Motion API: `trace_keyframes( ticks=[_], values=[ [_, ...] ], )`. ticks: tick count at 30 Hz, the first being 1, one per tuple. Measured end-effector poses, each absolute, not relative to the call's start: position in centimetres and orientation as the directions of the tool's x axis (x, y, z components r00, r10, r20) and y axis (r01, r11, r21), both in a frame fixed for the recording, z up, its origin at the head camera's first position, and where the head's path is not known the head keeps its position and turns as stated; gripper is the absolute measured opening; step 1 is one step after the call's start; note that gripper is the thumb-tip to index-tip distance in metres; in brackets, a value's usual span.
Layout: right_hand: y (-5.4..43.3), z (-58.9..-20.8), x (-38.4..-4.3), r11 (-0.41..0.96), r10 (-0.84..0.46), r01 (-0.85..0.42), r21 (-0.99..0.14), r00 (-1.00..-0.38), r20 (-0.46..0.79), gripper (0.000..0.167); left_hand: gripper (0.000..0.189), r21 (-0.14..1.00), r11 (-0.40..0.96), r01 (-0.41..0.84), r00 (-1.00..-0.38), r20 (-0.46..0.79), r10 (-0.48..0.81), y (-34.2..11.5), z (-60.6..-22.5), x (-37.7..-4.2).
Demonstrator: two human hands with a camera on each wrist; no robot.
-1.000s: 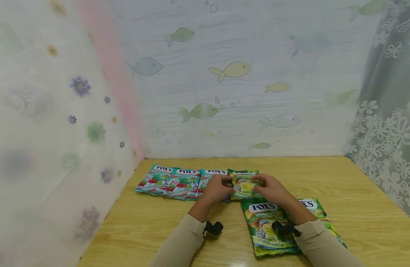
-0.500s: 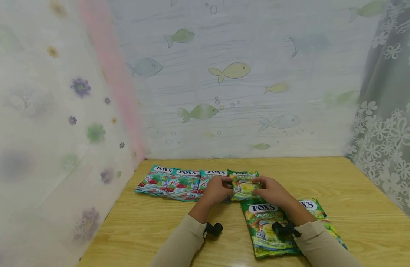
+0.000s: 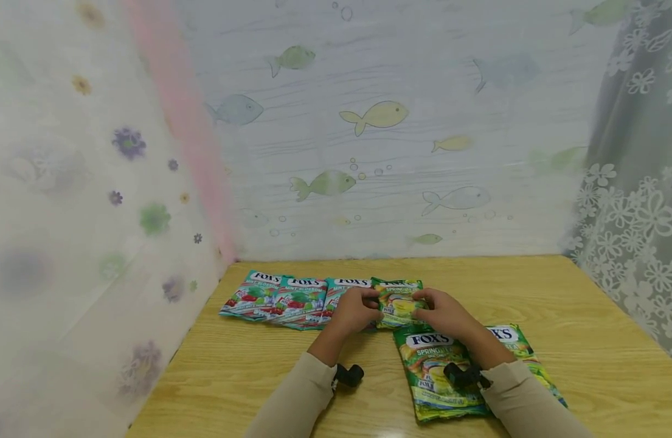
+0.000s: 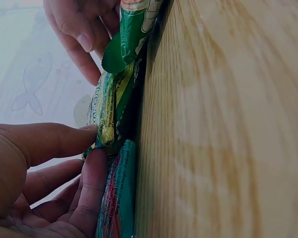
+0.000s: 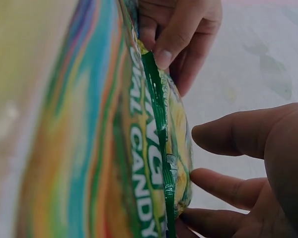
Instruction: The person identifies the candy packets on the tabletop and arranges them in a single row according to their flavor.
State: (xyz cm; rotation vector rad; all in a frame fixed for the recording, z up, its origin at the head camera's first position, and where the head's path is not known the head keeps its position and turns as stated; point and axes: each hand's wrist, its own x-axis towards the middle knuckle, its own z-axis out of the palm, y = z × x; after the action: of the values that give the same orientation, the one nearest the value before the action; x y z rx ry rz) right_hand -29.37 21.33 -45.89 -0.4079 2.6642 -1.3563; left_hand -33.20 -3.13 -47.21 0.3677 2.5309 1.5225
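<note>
A green bag of Fox's Spring Tea candy [image 3: 397,303] lies at the right end of a row of bags on the table. My left hand [image 3: 354,310] pinches its left edge; in the left wrist view the thumb [image 4: 72,141] and index finger meet at the bag's side. My right hand [image 3: 447,313] is at its right edge, fingers spread; in the right wrist view the thumb [image 5: 233,131] stands just off the bag and the other fingertips touch its side. Left of it lie teal Fox's Mint Blossom bags [image 3: 300,301], the nearest partly hidden by my left hand.
Two more green Fox's bags lie nearer me, one bag [image 3: 434,374] below my right hand and another bag [image 3: 533,359] partly under my right forearm. The wooden table [image 3: 232,377] meets a fish-patterned cloth wall [image 3: 385,182] at the back.
Both hands stay at the edges of the green candy bag, almost still. The whole head view shifts very slightly left.
</note>
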Motion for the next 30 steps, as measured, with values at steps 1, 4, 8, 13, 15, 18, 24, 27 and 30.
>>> trace_keyframes(
  ticks=[1,4,8,13,15,18,24,27,30],
  values=[
    [21.32,-45.89,-29.38,0.571,-0.291,-0.182,-0.801,-0.957,0.010,0.050,0.048,0.884,0.450,0.124,-0.956,-0.015,0.292,-3.13,-47.18,-33.20],
    [21.26,-45.88,-29.40,0.598,-0.294,-0.184,-0.780,-0.956,0.000,0.051,0.049,0.880,0.457,0.127,-0.958,-0.011,0.288,-3.13,-47.15,-33.23],
    [21.23,-45.99,-29.46,0.611,-0.298,-0.181,-0.771,-0.955,-0.012,0.053,0.049,0.879,0.458,0.131,-0.957,-0.008,0.288,-3.15,-47.19,-33.21],
    [21.27,-46.27,-29.60,0.605,-0.315,-0.194,-0.772,-0.949,-0.008,0.054,0.049,0.885,0.447,0.128,-0.956,-0.010,0.294,-3.28,-47.23,-33.06],
    [21.30,-46.38,-29.64,0.607,-0.320,-0.200,-0.769,-0.947,-0.006,0.054,0.049,0.888,0.441,0.128,-0.955,-0.010,0.298,-3.34,-47.26,-33.05],
    [21.34,-46.47,-29.68,0.612,-0.317,-0.203,-0.764,-0.948,-0.002,0.054,0.049,0.889,0.440,0.129,-0.954,-0.011,0.301,-3.33,-47.26,-33.05],
    [21.46,-46.45,-29.67,0.624,-0.317,-0.210,-0.753,-0.948,0.002,0.054,0.050,0.883,0.444,0.153,-0.952,0.011,0.305,-3.23,-47.17,-32.92],
    [21.51,-46.38,-29.62,0.626,-0.317,-0.213,-0.750,-0.949,0.005,0.054,0.050,0.881,0.446,0.160,-0.953,0.021,0.302,-3.16,-47.20,-32.91],
    [21.53,-46.35,-29.59,0.628,-0.317,-0.215,-0.748,-0.948,0.007,0.054,0.049,0.878,0.452,0.159,-0.954,0.019,0.298,-3.10,-47.19,-32.95]
  ],
)
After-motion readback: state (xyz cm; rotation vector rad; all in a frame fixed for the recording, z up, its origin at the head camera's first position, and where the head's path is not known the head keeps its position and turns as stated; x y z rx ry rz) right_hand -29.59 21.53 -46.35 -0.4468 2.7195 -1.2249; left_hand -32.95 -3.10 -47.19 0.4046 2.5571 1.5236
